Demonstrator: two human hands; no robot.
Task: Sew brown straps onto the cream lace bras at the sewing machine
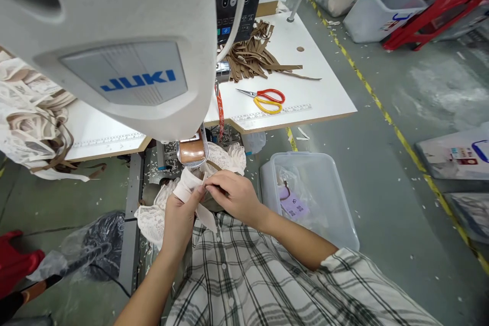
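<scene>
Both my hands meet in front of the sewing machine [137, 76], close to my shirt. My left hand [180, 216] is closed on a pale lace bra [153, 219], pinching its light fabric band between thumb and fingers. Lace cups hang to the left of that hand and more lace [233, 158] lies beyond, by the machine's lower arm. My right hand [235, 196] pinches at the band's edge, its fingertips touching the left thumb. What exactly lies between the right fingertips is too small to make out.
Scissors [269, 100] with red and yellow handles lie on the white table [321, 91], near a pile of brown straps [252, 56]. Lace pieces [30, 117] heap at the left. A clear plastic bin [340, 204] holding a purple tag [295, 205] stands at my right.
</scene>
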